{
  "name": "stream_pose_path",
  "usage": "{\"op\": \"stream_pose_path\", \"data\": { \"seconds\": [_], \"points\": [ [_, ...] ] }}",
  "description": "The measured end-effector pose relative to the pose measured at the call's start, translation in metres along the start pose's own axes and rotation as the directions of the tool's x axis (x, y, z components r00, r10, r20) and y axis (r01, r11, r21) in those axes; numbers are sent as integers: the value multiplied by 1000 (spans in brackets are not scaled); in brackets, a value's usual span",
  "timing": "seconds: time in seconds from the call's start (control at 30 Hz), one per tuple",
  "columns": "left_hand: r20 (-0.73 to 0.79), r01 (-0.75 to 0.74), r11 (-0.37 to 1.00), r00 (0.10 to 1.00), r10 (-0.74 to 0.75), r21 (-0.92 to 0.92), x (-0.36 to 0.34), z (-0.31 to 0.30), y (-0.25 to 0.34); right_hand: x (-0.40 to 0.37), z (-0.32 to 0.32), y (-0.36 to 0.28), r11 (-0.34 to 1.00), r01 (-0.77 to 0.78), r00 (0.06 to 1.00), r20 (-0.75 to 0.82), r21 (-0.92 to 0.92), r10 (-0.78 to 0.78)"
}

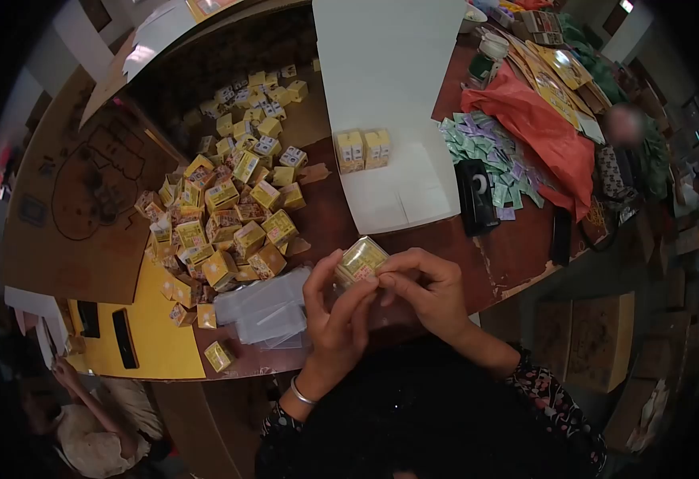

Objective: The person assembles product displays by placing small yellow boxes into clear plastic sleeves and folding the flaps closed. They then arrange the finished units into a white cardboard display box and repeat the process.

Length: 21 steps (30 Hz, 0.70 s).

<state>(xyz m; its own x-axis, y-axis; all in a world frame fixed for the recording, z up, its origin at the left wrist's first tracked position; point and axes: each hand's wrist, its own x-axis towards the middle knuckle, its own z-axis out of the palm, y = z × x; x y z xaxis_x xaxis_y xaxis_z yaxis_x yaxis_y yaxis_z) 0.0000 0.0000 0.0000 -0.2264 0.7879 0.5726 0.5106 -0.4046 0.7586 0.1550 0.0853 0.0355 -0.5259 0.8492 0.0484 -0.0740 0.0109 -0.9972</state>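
From where I watch, the small yellow box [363,259] sits between the fingertips of both hands, tilted, with a clear, shiny film over its face, above the near part of the red-brown table [465,267]. On the left I see clear plastic sleeves [266,311] just beside the left hand [335,311], and past them a heap of yellow boxes [222,211]. Ahead is the near edge of the white carton [397,191]; red-brown tabletop runs between it and the hands, and on to the right edge. The left thumb and fingers are closed around the box's sides; the right hand [429,291] has thumb and forefinger pinched together at its lower right corner
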Motion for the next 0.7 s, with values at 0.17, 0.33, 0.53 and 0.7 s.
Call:
{"op": "stream_pose_path", "data": {
  "seconds": [0.17, 0.33, 0.53, 0.7],
  "points": [
    [-1, 32, 999, 999, -32, -8, 6, -5, 3, 9, 0, 8, 977, 127, 980, -127, -169, -150],
    [64, 289, 901, 957, -284, -323, 7, -1, 4, 27, -16, 29, 474, 685, 637, 140, -553, -758],
    [94, 234, 958, 971, -221, -166, 6, -6, -1, 38, -27, 7, 325, 735, 619, 393, -594, -680],
    [81, 138, 986, 988, -130, -92, 11, -2, 4, 49, -41, -14, 338, 720, 689, 567, -606, -452]
  ]
}}
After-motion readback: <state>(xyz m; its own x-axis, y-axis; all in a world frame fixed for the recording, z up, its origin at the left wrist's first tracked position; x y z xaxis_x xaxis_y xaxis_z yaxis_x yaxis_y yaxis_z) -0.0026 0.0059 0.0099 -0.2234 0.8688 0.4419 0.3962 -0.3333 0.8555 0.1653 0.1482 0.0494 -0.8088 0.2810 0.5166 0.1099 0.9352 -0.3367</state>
